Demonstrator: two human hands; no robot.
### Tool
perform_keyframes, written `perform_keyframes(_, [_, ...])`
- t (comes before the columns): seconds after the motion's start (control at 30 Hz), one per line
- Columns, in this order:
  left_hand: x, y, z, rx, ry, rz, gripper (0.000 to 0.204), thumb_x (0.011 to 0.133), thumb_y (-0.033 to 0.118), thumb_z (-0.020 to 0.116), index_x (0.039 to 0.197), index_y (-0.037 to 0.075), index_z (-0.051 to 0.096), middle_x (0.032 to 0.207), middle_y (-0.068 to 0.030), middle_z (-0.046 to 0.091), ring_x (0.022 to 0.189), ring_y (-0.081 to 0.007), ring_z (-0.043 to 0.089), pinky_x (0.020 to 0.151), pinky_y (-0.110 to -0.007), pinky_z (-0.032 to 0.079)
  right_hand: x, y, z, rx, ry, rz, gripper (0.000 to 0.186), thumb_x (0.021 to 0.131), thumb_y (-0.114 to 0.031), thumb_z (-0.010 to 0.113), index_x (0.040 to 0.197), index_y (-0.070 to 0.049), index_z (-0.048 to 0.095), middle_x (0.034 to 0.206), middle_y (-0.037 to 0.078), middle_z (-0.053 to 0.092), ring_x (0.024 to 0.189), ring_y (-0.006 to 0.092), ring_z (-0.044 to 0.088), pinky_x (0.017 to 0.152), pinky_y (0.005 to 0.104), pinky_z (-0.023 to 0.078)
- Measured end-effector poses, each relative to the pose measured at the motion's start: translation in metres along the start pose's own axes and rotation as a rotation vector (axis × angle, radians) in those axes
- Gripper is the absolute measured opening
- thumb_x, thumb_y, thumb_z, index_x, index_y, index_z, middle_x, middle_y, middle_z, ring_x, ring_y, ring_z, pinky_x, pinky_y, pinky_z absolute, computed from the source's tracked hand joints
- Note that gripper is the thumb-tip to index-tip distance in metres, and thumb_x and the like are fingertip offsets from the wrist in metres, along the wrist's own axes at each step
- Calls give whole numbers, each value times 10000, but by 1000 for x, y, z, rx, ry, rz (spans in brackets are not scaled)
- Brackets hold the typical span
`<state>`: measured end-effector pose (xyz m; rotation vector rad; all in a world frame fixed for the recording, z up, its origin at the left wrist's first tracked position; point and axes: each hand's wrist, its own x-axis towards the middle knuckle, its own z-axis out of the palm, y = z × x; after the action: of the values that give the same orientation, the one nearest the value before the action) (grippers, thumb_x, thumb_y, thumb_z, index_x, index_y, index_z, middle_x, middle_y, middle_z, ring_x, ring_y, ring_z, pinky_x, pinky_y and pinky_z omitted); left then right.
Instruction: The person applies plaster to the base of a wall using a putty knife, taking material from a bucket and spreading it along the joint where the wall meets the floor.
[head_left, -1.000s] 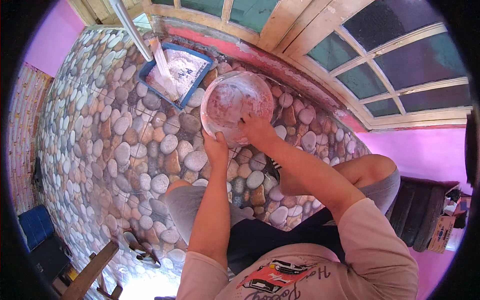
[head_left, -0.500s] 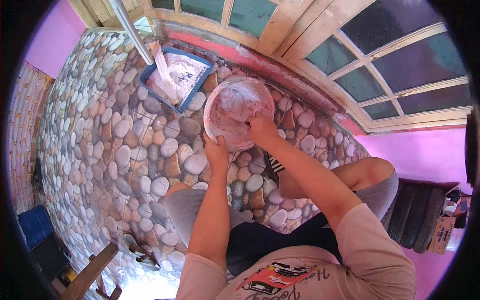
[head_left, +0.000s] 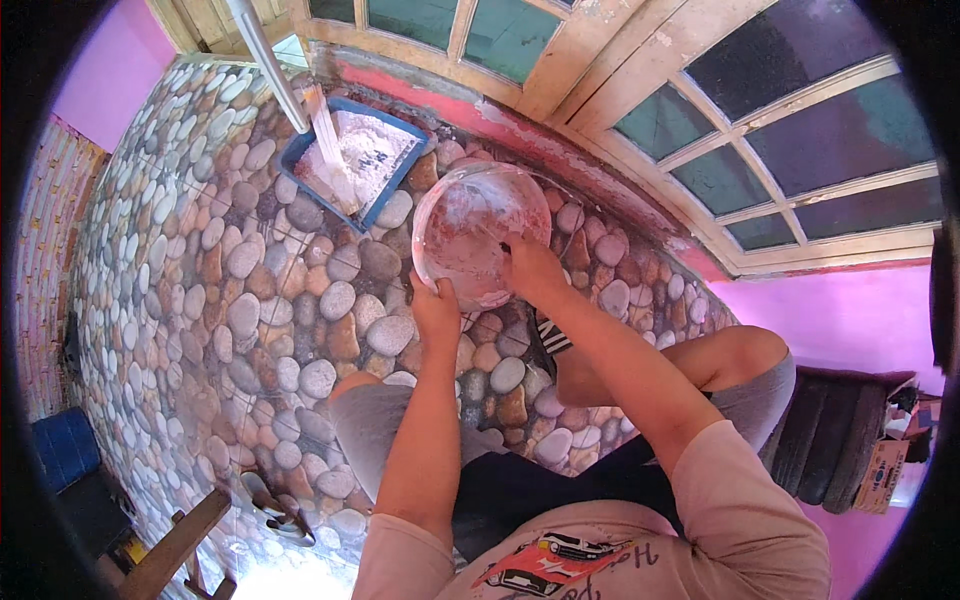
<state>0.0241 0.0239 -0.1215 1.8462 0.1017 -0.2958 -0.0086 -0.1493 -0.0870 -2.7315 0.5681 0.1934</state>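
A round pale bucket (head_left: 470, 205), its inside coated in a wet pinkish-white mixture, stands on the floor in front of me. My left hand (head_left: 436, 310) grips its near-left rim, thumb up over the edge. My right hand (head_left: 528, 262) is inside the bucket at the right, fingers curled round a small dark item I cannot make out. Just beyond, to the upper left, lies a blue tray (head_left: 396, 183) holding white powder or paste, with a pale flat stick (head_left: 326, 140) leaning in it beside a long metal pole (head_left: 270, 65).
Pebble-patterned floor (head_left: 250, 310), wooden glazed doors (head_left: 600, 70) along the far side, dark padded seat with cardboard box (head_left: 830, 430) at right. Sandals (head_left: 275, 505), a wooden chair (head_left: 175, 545) and a blue object (head_left: 70, 450) sit lower left. My bent legs (head_left: 735, 355) flank the bucket.
My right hand has shifted within the bucket, moving slightly right and nearer me. The bucket and my left hand sit a little lower in the picture, partly through a slight camera shift.
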Motion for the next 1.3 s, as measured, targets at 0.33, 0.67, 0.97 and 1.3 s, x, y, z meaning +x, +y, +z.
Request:
perform_keyframes(0.33, [0, -7, 9, 132, 6, 128, 466, 870, 140, 512, 1304, -9, 436, 990, -337, 625, 950, -505, 602, 792, -534, 472, -22, 15, 9, -344, -50, -233, 329, 813, -164, 618, 1108, -36, 548, 1012, 201, 564, 909, 382, 651, 660, 455, 568])
perform_keyframes(0.67, [-1, 0, 6, 239, 33, 38, 546, 869, 166, 527, 1395, 85, 403, 975, -308, 643, 924, -487, 617, 784, -534, 481, -30, 7, -7, -294, -79, -221, 240, 797, -145, 627, 1003, -24, 607, 1028, 180, 570, 905, 369, 633, 725, 435, 567])
perform_keyframes(0.97, [0, -4, 9, 167, 44, 110, 488, 869, 154, 527, 1335, 43, 429, 924, -313, 642, 891, -496, 617, 755, -546, 479, -14, 22, -2, 24, -74, -25, 357, 801, -156, 641, 1095, 17, 533, 1052, 258, 596, 917, 422, 642, 796, 479, 547])
perform_keyframes(1.3, [2, -3, 11, 167, 31, 82, 493, 872, 165, 522, 1334, 26, 421, 922, -324, 635, 885, -504, 613, 752, -552, 476, -23, 6, -12, -173, -75, -69, 401, 776, -139, 669, 1110, 19, 511, 1036, 258, 582, 902, 408, 658, 743, 464, 561])
